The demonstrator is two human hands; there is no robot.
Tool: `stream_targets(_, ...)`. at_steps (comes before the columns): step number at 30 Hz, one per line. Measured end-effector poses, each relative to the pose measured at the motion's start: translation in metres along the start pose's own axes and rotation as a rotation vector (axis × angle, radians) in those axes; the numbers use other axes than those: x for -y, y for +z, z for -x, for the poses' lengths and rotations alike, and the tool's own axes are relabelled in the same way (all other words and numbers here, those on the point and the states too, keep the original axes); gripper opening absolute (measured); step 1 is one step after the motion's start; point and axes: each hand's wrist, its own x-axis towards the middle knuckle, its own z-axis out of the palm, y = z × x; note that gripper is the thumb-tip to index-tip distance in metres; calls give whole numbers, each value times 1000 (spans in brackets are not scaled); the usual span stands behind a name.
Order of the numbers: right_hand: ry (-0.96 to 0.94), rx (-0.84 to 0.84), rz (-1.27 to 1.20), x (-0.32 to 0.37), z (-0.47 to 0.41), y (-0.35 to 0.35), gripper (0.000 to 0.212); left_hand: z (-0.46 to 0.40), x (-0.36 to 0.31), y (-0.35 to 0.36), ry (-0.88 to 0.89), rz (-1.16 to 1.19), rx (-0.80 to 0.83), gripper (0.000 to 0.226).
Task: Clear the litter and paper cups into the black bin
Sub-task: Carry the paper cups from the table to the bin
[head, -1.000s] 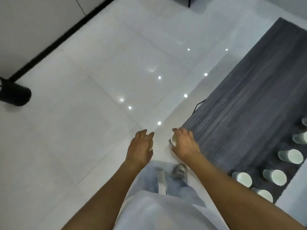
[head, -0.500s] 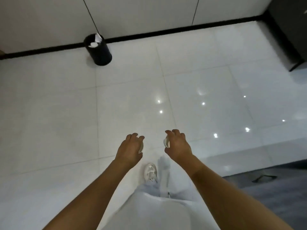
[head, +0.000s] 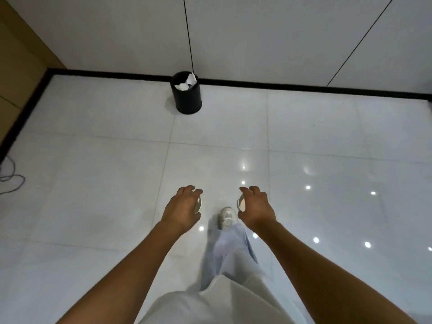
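Black bin (head: 189,97) w/ paper, by wall (head: 257,38)

Path ahead: bare white tile floor (head: 117,183) lies open between you and the black bin (head: 188,99).
Bin mouth: crumpled paper (head: 187,83) fills part of it.
Behind bin: wall (head: 233,38) stands close.
Far left: loose cable (head: 11,176) on the floor.

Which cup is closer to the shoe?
The paper cup in the right hand; it sits just above the white shoe. The left hand holds its cup farther off.
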Motion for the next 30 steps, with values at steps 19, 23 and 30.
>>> stream_targets(19,-150,-3,59,132,-393,-207,66,-352,77,-206,-158,89,-82,64)
stream_targets(23,-138,6,62,170,-477,-236,66,-434,109,-252,-138,95,-82,65)
stream_targets(30,-154,65,48,225,-590,-279,69,-541,153,-324,-194,107,-61,66)
